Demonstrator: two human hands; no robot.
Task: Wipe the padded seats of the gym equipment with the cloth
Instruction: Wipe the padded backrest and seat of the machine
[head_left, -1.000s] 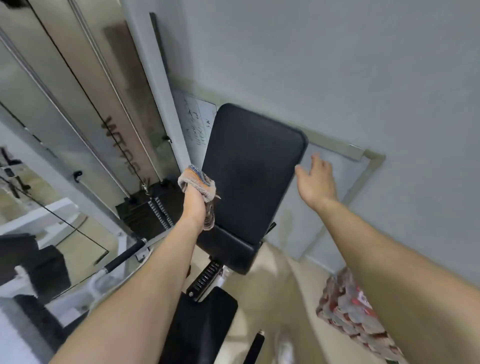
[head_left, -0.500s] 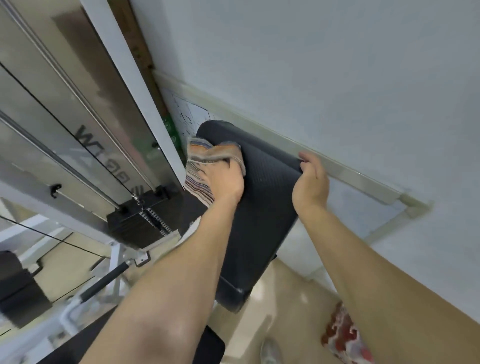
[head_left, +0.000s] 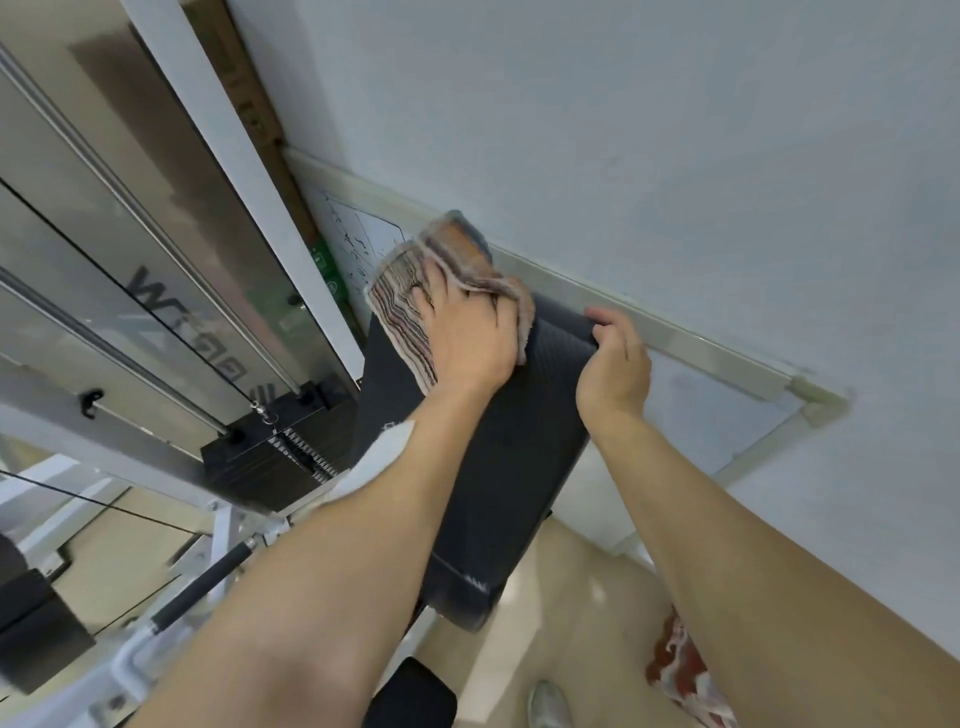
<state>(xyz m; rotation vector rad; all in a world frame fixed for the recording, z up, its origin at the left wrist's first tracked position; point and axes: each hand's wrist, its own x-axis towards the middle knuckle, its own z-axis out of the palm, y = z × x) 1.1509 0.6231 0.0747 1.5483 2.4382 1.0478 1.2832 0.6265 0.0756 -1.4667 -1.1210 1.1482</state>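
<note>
A person is working with left hand (head_left: 467, 343) and right hand (head_left: 615, 374) bare, forearms (head_left: 353, 551) uncovered, and is wearing a grey shoe (head_left: 548, 701), showing at six o'clock.

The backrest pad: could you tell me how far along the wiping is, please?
Barely begun: no wiped area shows. In hand, the left hand holds the striped cloth on top of the backrest pad while the right hand grips its corner. Left: the pad's length below and the lower seat pad.

Two hands at work: a left hand (head_left: 467, 340) and a right hand (head_left: 615, 366). One cloth (head_left: 400, 306). One back pad (head_left: 509, 457) mid-frame, possibly a second pad (head_left: 410, 696) bottom centre. One weight stack (head_left: 270, 467) at left.
</note>
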